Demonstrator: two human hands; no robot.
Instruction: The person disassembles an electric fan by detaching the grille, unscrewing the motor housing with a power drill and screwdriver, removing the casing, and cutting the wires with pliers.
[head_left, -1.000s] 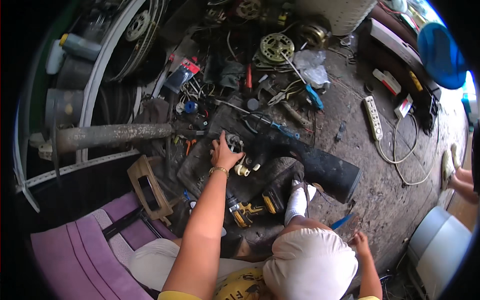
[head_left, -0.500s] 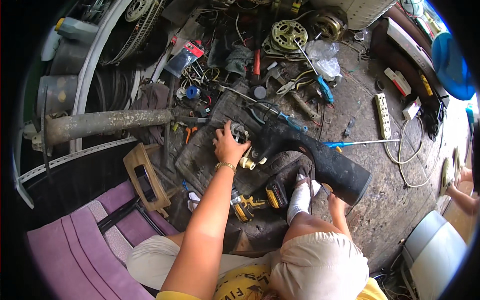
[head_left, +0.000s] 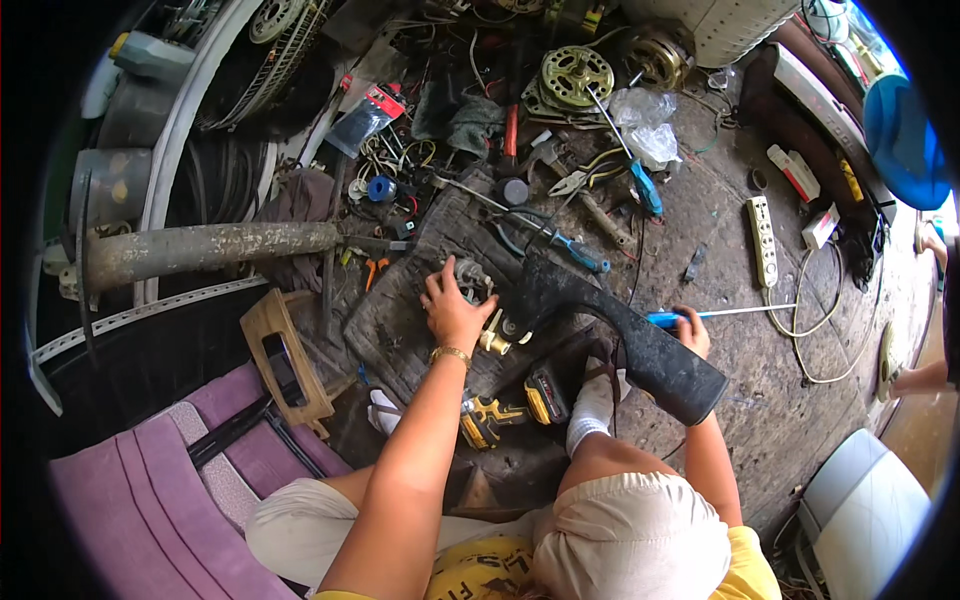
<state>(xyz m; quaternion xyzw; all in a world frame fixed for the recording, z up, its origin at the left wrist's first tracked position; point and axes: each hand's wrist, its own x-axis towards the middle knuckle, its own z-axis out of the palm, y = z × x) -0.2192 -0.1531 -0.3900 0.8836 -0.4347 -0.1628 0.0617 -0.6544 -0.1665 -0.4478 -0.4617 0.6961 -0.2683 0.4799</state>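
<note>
My left hand (head_left: pixel 457 312) is closed round a grey metal machine part (head_left: pixel 474 276), with fingers on both its sides; the hand partly hides it. Just below that part lies a brass-coloured fitting (head_left: pixel 493 341). On the right, my right hand (head_left: pixel 692 333) reaches past a black curved piece (head_left: pixel 655 352) and grips the blue handle of a screwdriver (head_left: pixel 750 312). The screwdriver's long shaft points right, low over the floor. The black piece lies between my hands, its wide end in front of my right wrist.
A yellow-and-black cordless drill (head_left: pixel 488 418) and a battery pack (head_left: pixel 545 397) lie near my feet. Beyond are a hammer (head_left: pixel 600 215), pliers (head_left: pixel 572 182) and another blue-handled screwdriver (head_left: pixel 580 254). A power strip (head_left: pixel 762 245) with its cord lies right. A wooden frame (head_left: pixel 280 355) stands left.
My right hand has moved up from beside the black piece's wide end to the screwdriver handle. The screwdriver has shifted slightly toward me. My left hand stays on the metal part.
</note>
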